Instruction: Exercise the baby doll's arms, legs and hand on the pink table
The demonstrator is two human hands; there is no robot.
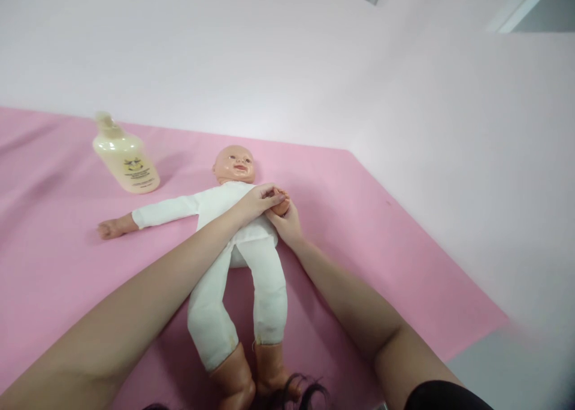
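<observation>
A baby doll (218, 209) with a white cloth body lies on its back, head away from me. My left hand (262, 199) reaches across its chest, fingers closed on the doll's hand (281, 203) at the right side of its body. From below and to the right, my right hand (287, 221) grips the same doll's hand. Both sets of fingers meet around it, and part of it is hidden. The doll's other arm (166, 209) stretches out to the left. Its bare feet point toward me.
A pale yellow lotion bottle (130, 161) with a cap stands left of the doll's head. The pink mat (354, 218) lies under everything, with a white wall (287, 57) behind it. Strands of dark hair (309, 391) hang at the bottom edge, near the doll's feet.
</observation>
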